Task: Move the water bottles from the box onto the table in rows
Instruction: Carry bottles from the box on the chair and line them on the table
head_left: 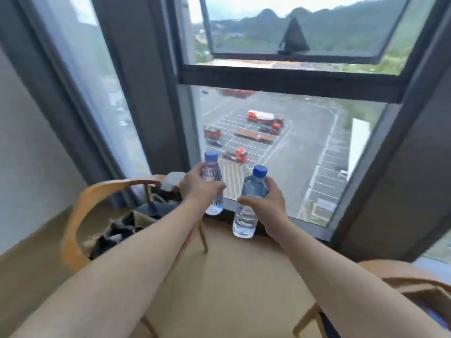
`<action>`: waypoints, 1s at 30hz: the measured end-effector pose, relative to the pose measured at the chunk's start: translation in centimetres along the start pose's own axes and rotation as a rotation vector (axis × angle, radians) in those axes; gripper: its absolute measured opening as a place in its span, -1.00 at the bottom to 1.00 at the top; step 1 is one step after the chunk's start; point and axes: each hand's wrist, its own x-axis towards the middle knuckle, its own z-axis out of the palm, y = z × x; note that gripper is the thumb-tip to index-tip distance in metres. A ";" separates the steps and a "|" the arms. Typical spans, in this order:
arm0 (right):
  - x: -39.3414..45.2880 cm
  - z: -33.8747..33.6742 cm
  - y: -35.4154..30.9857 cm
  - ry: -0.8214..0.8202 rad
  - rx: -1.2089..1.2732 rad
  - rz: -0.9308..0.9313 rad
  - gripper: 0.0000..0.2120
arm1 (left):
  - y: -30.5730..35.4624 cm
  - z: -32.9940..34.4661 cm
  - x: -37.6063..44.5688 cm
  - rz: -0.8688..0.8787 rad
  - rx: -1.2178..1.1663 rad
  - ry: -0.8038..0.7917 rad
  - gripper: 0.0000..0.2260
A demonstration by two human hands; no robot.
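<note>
water bottles, one gripped upright in each hand: left hand (195, 185) holds left bottle (212, 181), right hand (264, 203) holds right bottle (249, 203), side by side above the table (219, 276), likely to start a row.

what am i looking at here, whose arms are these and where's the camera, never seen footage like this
There is no machine here. It is a single picture from a wide-angle camera worn on a person's head, looking forward and down, so the two bare arms reaching out are that person's own.

The left hand grips one clear water bottle with a blue cap, and the right hand grips a second one. Both bottles are upright, held out over the far edge of a tan table, in front of a big window that looks down on a parking lot.

To the left stands a wooden chair with dark items piled on its seat. The lens bends straight lines, which is why the window frame curves.
</note>
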 end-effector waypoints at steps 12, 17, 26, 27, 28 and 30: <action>-9.4 35.8 -6.9 -0.671 -0.070 -0.139 -0.51 | -14.5 -34.6 0.3 -0.228 -0.020 0.599 -0.57; -15.4 50.2 -8.3 -0.935 -0.073 -0.152 -0.50 | -19.6 -47.5 -1.9 -0.304 0.024 0.833 -0.59; -26.8 74.2 -13.5 -1.331 -0.007 -0.160 -0.41 | -25.9 -70.5 -3.5 -0.432 0.065 1.181 -0.57; -28.2 76.5 -14.1 -1.368 -0.002 -0.165 -0.39 | -26.3 -72.6 -3.9 -0.439 0.071 1.219 -0.58; -29.5 78.6 -14.7 -1.403 -0.005 -0.171 -0.37 | -26.8 -74.5 -4.3 -0.444 0.075 1.250 -0.59; -32.4 82.4 -15.4 -1.472 -0.019 -0.180 -0.35 | -28.1 -78.0 -5.6 -0.452 0.080 1.301 -0.62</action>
